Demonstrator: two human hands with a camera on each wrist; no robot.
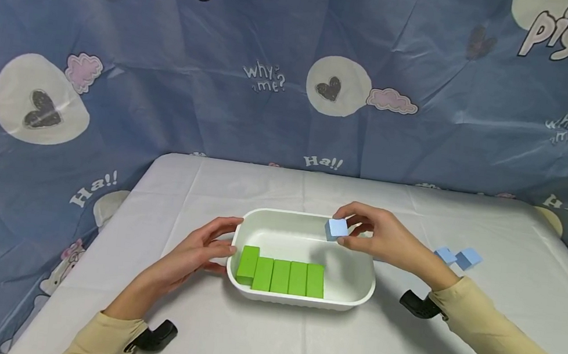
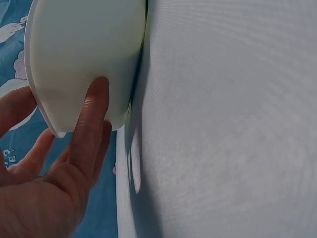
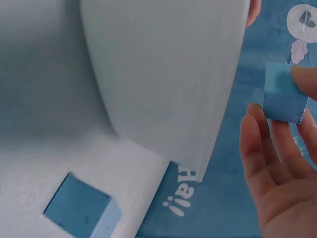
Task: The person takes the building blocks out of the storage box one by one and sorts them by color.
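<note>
My right hand (image 1: 379, 234) pinches a light blue cube (image 1: 336, 229) between thumb and fingertips. It holds the cube over the far right part of a white rounded tray (image 1: 296, 300). In the right wrist view, the same cube (image 3: 285, 94) shows up beside the tray's outer wall (image 3: 163, 74). Along the tray's near side, several green rectangular blocks (image 1: 280, 276) form a row from the left end. At the tray's left end is my left hand (image 1: 193, 254), its fingers fairly straight and touching the rim and outer wall (image 2: 89, 44).
Two more light blue cubes, one (image 1: 469, 258) beside the other (image 1: 446, 255), lie on the white-covered table (image 1: 270, 345) right of the tray, behind my right wrist. A blue printed cloth (image 1: 248, 120) hangs behind the table. Each wrist wears a black device (image 1: 155, 336).
</note>
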